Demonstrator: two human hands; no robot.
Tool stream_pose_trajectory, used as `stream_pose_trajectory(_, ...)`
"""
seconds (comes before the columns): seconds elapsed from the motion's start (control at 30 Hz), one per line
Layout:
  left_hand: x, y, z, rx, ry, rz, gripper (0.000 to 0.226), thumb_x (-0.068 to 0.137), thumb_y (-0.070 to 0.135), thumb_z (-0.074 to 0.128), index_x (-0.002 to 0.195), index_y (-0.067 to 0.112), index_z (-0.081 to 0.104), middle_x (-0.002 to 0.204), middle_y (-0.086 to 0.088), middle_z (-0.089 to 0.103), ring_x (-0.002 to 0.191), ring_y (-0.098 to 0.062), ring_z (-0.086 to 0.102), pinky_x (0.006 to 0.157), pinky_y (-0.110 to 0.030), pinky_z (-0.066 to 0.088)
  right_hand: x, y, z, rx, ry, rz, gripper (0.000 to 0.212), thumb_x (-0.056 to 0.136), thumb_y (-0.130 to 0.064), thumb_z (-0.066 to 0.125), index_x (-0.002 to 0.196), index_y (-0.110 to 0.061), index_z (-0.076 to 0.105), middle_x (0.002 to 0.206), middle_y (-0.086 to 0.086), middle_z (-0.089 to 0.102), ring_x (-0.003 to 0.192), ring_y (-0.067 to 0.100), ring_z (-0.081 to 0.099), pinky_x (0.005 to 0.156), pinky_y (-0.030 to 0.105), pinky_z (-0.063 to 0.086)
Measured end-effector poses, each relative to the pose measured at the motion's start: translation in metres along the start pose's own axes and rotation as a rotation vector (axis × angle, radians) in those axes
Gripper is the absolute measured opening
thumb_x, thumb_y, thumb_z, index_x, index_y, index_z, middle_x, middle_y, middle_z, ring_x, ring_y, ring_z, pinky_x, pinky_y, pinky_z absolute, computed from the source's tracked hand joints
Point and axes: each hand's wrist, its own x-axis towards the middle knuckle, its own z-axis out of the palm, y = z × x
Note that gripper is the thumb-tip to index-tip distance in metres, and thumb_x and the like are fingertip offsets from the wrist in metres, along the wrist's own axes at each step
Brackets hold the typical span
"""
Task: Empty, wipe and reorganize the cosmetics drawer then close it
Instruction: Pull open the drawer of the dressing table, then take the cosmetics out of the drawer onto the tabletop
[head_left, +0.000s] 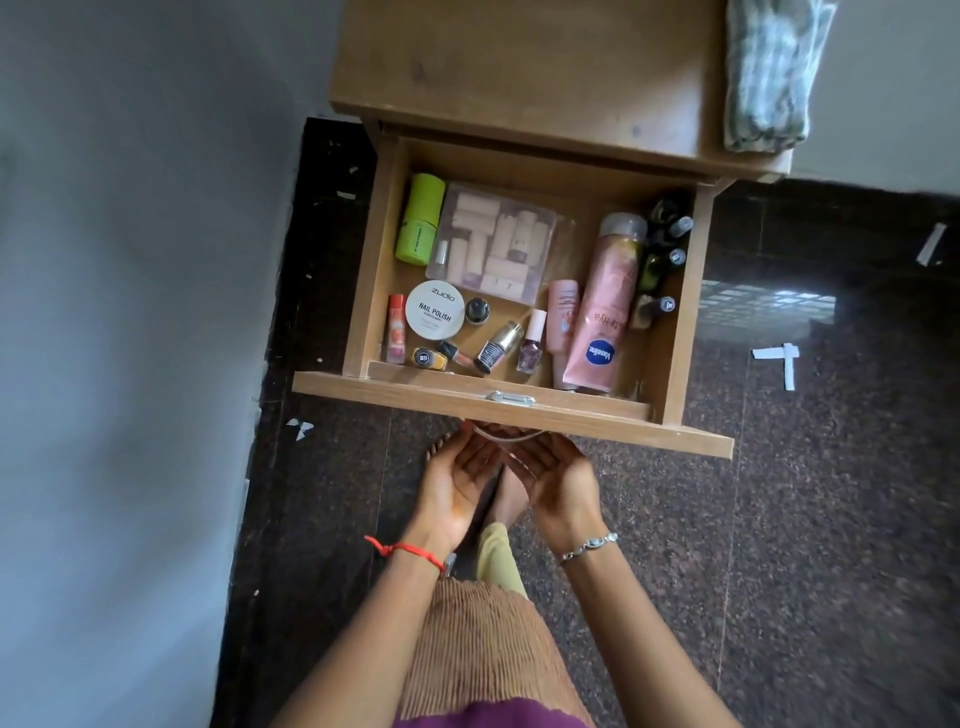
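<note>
The wooden drawer (509, 402) of a bedside cabinet stands pulled fully out, full of cosmetics. Inside lie a lime-green bottle (420, 221), a clear box of beige pieces (493, 244), a white round nail polish remover tin (435, 307), a pink Vaseline tube (602, 322), a smaller pink tube (563, 322), a red lip balm (396, 327), several small nail polish bottles at the front, and dark bottles (665, 249) along the right wall. My left hand (457, 480) and my right hand (556, 478) are palm-up just below the drawer front, fingers loosely apart at the thin metal handle (506, 435).
The cabinet top (519, 67) carries a folded green-and-white cloth (769, 78) at its right end. A grey wall runs along the left. The floor is dark speckled stone with white paper scraps (776, 358). My foot shows under the hands.
</note>
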Motion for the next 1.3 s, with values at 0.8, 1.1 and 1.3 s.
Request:
stream_pose_trajectory(0.8,0.024,0.06,0.19,1.398,-0.019,0.595,0.027,0.078,0.007,0.065,0.105,0.006,0.064,0.103,-0.012,0.069,0.092,-0.019,0.062,0.08,-0.023,0.046,0.007,-0.116,0.047,-1.035,0.448,-0.47,0.021,0.084,-0.013,0.057,0.085,0.004,0.069,0.079,0.016,0.066,0.075,0.021,0.056,0.063,0.026,0.037)
stream_pose_trajectory(1.1,0.055,0.04,0.204,1.706,-0.038,0.641,0.044,0.079,0.013,0.068,0.115,-0.003,0.049,0.116,-0.024,0.058,0.109,-0.036,0.053,0.086,-0.038,0.043,0.029,-0.114,0.042,-1.003,0.447,-0.414,0.027,0.08,-0.016,0.066,0.09,0.009,0.066,0.096,0.027,0.068,0.091,0.033,0.064,0.081,0.044,0.05)
stream_pose_trajectory(1.3,0.058,0.042,0.208,1.772,-0.077,0.601,0.043,0.077,0.016,0.071,0.109,-0.006,0.051,0.117,-0.025,0.056,0.108,-0.038,0.054,0.085,-0.039,0.044,0.034,-0.113,0.043,-0.883,0.364,-0.358,0.03,0.077,-0.017,0.071,0.097,0.005,0.067,0.098,0.024,0.069,0.09,0.029,0.065,0.086,0.041,0.052)
